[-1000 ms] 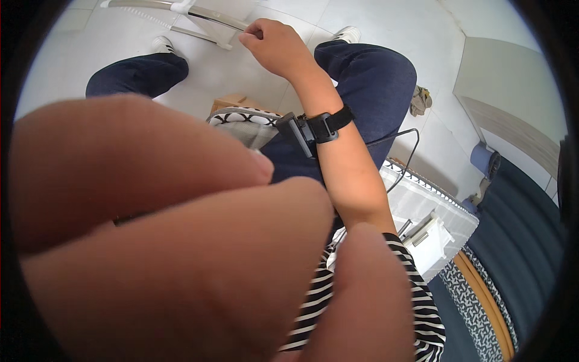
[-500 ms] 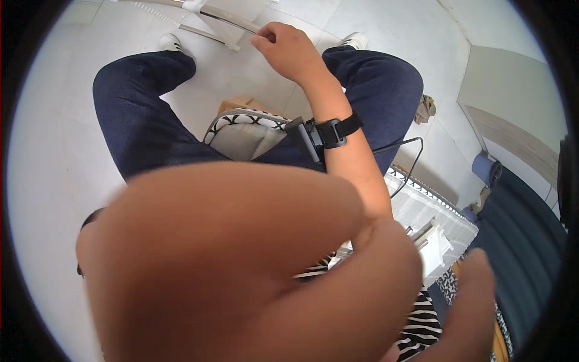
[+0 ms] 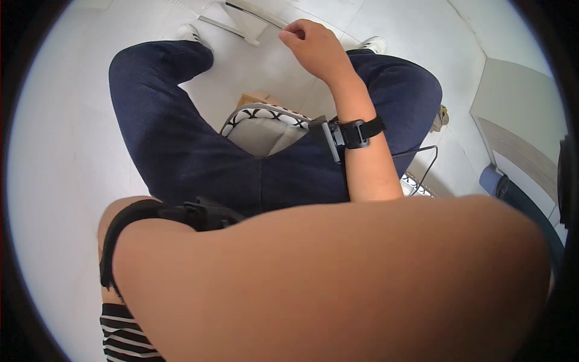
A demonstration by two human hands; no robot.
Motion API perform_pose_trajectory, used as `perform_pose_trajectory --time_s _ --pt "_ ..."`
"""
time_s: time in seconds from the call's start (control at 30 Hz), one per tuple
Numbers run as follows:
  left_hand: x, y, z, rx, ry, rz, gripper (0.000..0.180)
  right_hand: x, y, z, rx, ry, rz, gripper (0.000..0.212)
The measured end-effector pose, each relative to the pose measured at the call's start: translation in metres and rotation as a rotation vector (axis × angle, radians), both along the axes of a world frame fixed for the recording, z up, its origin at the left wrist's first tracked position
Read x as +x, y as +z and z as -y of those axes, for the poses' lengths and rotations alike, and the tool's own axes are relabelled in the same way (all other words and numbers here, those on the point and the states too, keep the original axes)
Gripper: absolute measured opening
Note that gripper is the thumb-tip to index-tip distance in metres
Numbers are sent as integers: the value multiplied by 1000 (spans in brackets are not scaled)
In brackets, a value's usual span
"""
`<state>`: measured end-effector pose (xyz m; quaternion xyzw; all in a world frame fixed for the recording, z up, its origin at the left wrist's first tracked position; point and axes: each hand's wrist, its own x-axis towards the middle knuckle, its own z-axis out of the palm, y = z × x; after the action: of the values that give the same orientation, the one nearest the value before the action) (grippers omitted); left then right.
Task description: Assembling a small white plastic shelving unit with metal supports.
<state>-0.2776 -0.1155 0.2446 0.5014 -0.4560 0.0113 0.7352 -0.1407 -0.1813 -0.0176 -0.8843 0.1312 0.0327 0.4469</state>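
Up ahead, my right hand (image 3: 319,49) is closed in a pinch at the end of a thin shiny metal strip (image 3: 256,14), which reaches up and left out of view. A black strap with a small dark device (image 3: 345,140) circles that wrist. Very near the camera, my left hand (image 3: 362,271) stretches across the lower half from left to right, a black strap (image 3: 145,211) on its wrist. Its fingers are turned away and cannot be made out, nor can anything in them. Below the strip, a pale bar with a capped end (image 3: 232,31) extends toward the upper left.
Between my dark trouser legs shows a grey seat with black-and-white trim (image 3: 265,130); a cardboard box (image 3: 256,98) is behind it. A black cable (image 3: 431,166) loops beside my right arm. Farther right are a pale cabinet (image 3: 518,108) and a rolled blue item (image 3: 491,180).
My left hand has swung to the right and now covers the patterned seat and white parts there. The view has shifted, while my right hand keeps its pinch on the metal strip.
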Motion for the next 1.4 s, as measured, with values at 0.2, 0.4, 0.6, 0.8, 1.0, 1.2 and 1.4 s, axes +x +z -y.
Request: perform_pose_trajectory --time_s 0.2,0.4,0.6,0.8,1.0,1.2,1.4 --pt "0 -6 0 20 -2 30 10 -2 -1 3 9 16 48 33" --pt "6 -16 -10 86 -29 81 10 -3 -4 8 46 4 48 33" --pt "12 -26 -21 138 -49 124 10 -1 -2 6 99 -5 36 33" --pt "21 -34 -34 174 -78 172 10 -1 2 6 128 -11 -53 34" --pt "26 -39 -40 184 -103 199 10 -1 -4 6 138 -9 -25 33" --pt "36 -40 -45 172 -141 220 10 -3 1 5 137 -40 -27 32" --pt "43 -40 -37 88 -166 221 11 -3 4 6 162 -58 -45 31"
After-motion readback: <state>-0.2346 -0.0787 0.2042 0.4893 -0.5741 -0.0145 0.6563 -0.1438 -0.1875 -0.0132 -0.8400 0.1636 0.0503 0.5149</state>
